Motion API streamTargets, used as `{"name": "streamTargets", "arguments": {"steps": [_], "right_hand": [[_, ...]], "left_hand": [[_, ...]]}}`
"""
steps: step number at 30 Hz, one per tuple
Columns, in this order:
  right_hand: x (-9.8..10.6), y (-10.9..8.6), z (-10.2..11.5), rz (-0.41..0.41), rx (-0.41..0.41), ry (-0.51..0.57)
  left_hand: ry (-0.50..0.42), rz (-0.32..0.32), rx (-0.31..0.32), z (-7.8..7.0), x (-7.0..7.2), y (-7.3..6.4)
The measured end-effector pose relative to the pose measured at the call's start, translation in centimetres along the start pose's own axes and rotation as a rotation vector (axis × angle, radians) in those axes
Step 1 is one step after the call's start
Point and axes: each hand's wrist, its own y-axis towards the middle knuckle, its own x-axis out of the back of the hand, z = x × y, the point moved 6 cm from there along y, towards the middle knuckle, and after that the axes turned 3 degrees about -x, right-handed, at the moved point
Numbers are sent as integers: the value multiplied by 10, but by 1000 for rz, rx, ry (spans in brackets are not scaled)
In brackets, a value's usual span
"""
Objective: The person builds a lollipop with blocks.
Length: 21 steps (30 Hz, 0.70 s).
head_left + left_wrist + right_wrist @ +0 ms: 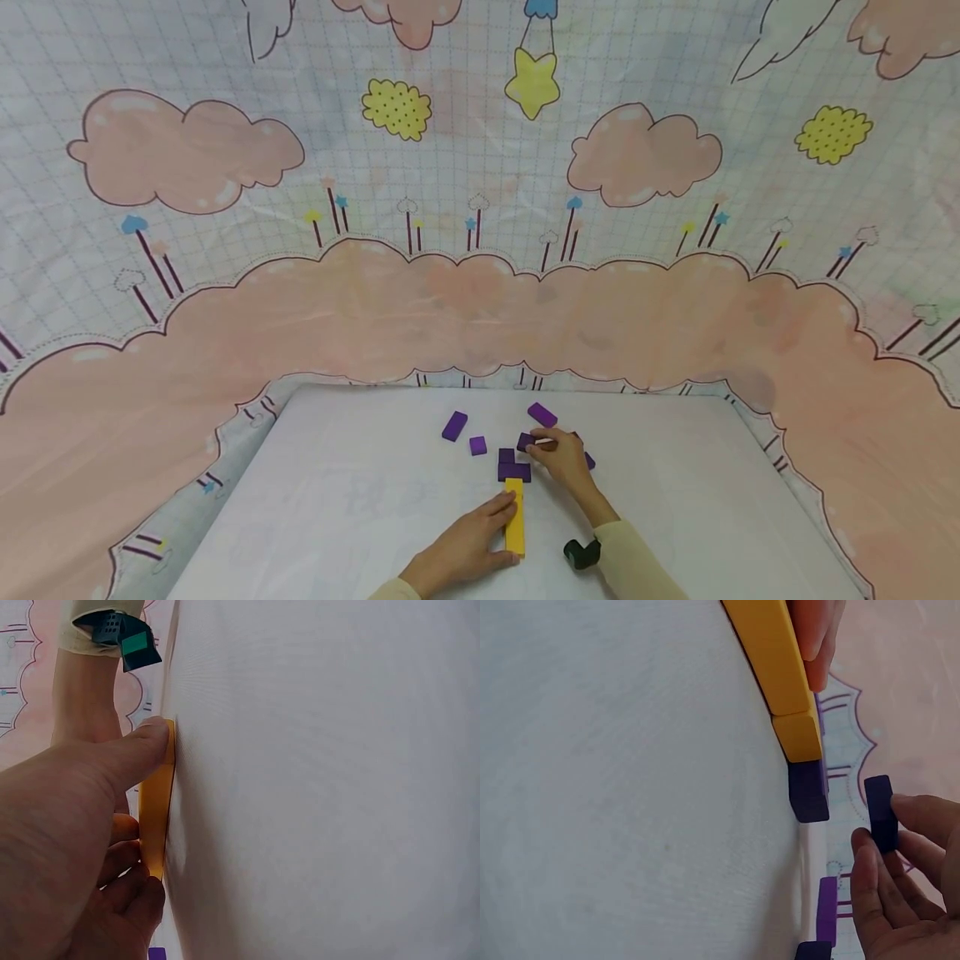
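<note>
Left hand: from my seat, the person's left hand point(467, 540) is grasping the yellow bar point(513, 521), thumb at its near end, fingers along its left side farther up.
Right hand: and here's the right hand point(562, 461), thumb and fingertips pinching a dark purple block point(526, 442); my right wrist view shows that block held up above the table surface.
Yellow bar: lying lengthwise, pointing away from the person, and I can pick out a seam near its far end in the right wrist view.
Purple pair: right at the bar's far end, a purple rectangular block point(514, 472) lies crosswise, with a small purple block point(506, 456) just beyond its left half.
Loose blocks, left: a purple cube point(477, 446) sits near the pair, and a purple oblong point(454, 426) lies at a slant beyond it.
Loose blocks, right: a second purple oblong point(542, 415) rests just past the right hand; a partly hidden purple piece point(590, 461) peeks out beside the wrist.
Right cuff: I see a dark green device point(581, 555) against the pale sleeve point(637, 562).
Table: white top point(300, 500) under everything.
Backdrop: patterned cloth point(480, 312), pink clouds and yellow stars.
</note>
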Motion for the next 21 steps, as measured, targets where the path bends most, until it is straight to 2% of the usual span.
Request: {"name": "streamTargets", "arguments": {"steps": [7, 14, 21], "right_hand": [[-3, -4, -8, 46, -16, -34], [-6, -4, -11, 108, 15, -38], [-8, -4, -11, 119, 25, -45]], "left_hand": [[7, -8, 1, -1, 1, 0], [19, -18, -20, -1, 2, -1], [17, -23, -36, 0, 2, -1]]}}
